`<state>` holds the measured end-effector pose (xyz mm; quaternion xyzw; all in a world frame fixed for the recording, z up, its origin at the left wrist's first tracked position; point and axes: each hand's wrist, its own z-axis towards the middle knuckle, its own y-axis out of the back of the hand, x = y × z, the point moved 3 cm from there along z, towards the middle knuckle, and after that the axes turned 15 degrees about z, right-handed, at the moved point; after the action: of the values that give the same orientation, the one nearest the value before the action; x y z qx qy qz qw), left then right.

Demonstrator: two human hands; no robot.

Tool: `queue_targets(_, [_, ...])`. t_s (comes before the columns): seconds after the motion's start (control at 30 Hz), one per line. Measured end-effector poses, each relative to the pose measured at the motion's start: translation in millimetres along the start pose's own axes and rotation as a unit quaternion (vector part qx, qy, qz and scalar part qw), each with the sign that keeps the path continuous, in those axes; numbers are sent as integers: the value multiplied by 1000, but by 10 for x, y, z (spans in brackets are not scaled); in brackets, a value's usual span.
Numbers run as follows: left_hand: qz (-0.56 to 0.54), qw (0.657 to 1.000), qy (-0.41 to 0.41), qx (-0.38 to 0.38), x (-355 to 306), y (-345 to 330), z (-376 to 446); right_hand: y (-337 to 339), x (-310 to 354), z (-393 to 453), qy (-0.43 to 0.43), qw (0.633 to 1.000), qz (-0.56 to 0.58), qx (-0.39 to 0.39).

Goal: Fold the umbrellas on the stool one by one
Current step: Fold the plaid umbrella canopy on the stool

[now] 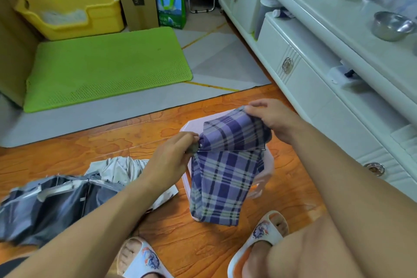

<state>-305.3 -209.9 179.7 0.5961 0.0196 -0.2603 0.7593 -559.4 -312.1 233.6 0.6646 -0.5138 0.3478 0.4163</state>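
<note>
Orange wood floor point(225, 246) — white cabinet point(316, 88)

- An umbrella point(225, 174) lay draped over the stool point(268, 171), hanging down past its near edge.
- A second umbrella point(58, 205) lay on the floor point(203, 250), left of the stool.
- A mat point(106, 70) lay on the floor behind both, with a bin point(67, 7) behind it.
- A cabinet point(316, 88) stood right of the stool, a bowl point(391, 26) on top.

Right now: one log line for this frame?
step: folding plaid umbrella | left hand: grips its end | right hand: pinches cloth | stool: under it | grey umbrella: on floor
</note>
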Motion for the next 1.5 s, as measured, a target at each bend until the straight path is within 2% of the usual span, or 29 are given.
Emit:
queue_targets(0.1, [3, 1000, -21, -14, 8, 359, 236, 185, 319, -169, 98, 974, 202, 12])
queue_targets(0.17, [-41, 998, 24, -38, 20, 642, 384, 265, 561, -347, 147, 941, 303, 31])
queue_targets(0.27, [-170, 974, 145, -46, 12, 884, 539, 302, 834, -626, 218, 912, 342, 59])
queue_targets(0.37, [-264, 936, 229, -31, 45, 821, 623, 255, 835, -741, 249, 915, 309, 65])
queue_targets(0.53, [-289, 906, 309, 27, 82, 561, 628, 286, 537, -740, 224, 955, 186, 49])
queue_targets(0.67, [-255, 908, 332, 10, 69, 508, 629, 343, 441, -766, 231, 967, 97, 39])
queue_targets(0.8, [-269, 894, 357, -27, 56, 534, 641, 410, 412, -785, 250, 964, 94, 6])
queue_targets(0.9, [-314, 870, 373, -75, 40, 609, 673, 471, 395, -764, 250, 962, 99, -33])
queue_targets(1.03, [-378, 844, 354, -139, -37, 773, 791, 478, 379, -738, 211, 964, 159, -15])
queue_targets(1.2, [-480, 780, 363, -171, -78, 786, 917, 490, 405, -764, 172, 946, 275, 18])
queue_targets(1.27, [-500, 758, 385, -164, -109, 713, 917, 472, 386, -745, 148, 940, 308, -10])
queue_targets(1.37, [-535, 718, 427, -129, -153, 581, 879, 439, 310, -685, 106, 949, 288, -71])
queue_targets(1.5, [-575, 654, 479, -111, -204, 511, 831, 392, 185, -635, 17, 971, 225, -81])
